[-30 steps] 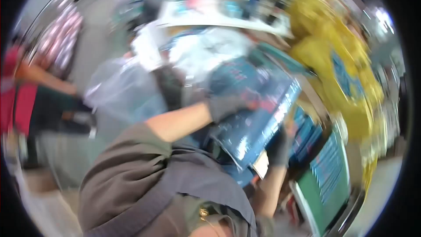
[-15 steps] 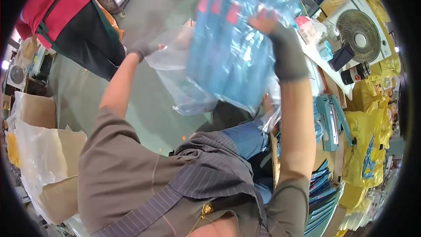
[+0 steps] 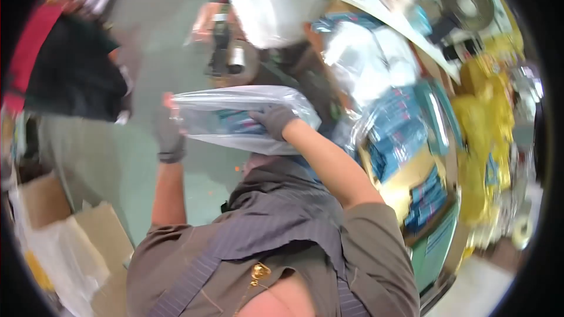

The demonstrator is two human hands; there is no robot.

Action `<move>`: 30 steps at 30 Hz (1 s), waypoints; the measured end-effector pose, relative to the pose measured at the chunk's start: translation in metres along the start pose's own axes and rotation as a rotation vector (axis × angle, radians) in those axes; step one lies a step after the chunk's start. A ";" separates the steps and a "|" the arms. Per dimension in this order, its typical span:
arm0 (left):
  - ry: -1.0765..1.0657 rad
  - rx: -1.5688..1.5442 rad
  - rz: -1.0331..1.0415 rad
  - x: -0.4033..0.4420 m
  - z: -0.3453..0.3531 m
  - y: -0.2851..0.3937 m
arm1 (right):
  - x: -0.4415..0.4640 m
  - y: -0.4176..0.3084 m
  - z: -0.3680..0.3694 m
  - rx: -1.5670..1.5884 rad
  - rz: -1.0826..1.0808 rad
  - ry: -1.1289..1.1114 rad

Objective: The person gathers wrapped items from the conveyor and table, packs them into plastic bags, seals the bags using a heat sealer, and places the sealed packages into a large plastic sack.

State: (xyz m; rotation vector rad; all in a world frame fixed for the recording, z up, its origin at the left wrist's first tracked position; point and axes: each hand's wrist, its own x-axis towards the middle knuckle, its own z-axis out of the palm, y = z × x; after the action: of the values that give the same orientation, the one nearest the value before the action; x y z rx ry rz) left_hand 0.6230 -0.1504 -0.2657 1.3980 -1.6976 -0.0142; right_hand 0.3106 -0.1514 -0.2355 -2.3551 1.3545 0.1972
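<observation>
A clear plastic bag (image 3: 217,95) is stretched crosswise in front of my body, with blue packets (image 3: 238,122) showing inside it. My left hand (image 3: 170,132), in a grey fingerless glove, is closed on the bag's left edge. Over the right part of the bag lies my right hand (image 3: 275,120), also gloved, beside the blue packets. Its fingers are blurred and partly hidden, so whether they grip the packets or the bag I cannot tell.
Blue packets in clear wrap (image 3: 399,135) lie in a box at my right, near a teal sealer (image 3: 432,117). A fan (image 3: 464,3) stands behind. Yellow bags (image 3: 479,117) line the far right. A person in dark trousers (image 3: 76,70) is at left, above cardboard boxes (image 3: 103,235).
The blue packets, held up high by my right hand before, are now low and within the bag. Both hands have come closer to my body, and my view has shifted.
</observation>
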 end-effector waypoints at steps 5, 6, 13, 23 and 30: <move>-0.177 -0.996 -0.762 0.066 -0.020 0.058 | -0.011 0.091 -0.024 -0.176 0.042 -0.018; -0.257 -0.898 -0.771 0.078 -0.017 0.062 | -0.029 0.075 -0.050 0.001 0.081 0.145; -0.485 0.035 -0.189 0.104 -0.007 0.041 | -0.241 0.047 -0.108 0.184 0.539 0.994; -0.748 -0.761 0.856 0.010 0.161 0.448 | -0.341 0.124 0.016 -0.098 0.906 1.176; -0.727 -0.871 0.850 0.048 0.179 0.601 | -0.488 0.140 -0.086 0.325 0.894 1.314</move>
State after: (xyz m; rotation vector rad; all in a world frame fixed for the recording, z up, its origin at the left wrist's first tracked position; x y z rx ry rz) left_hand 0.0476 -0.0636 -0.0279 -0.0563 -2.3186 -0.7566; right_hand -0.0677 0.1383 -0.0398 -1.2955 2.6104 -1.4129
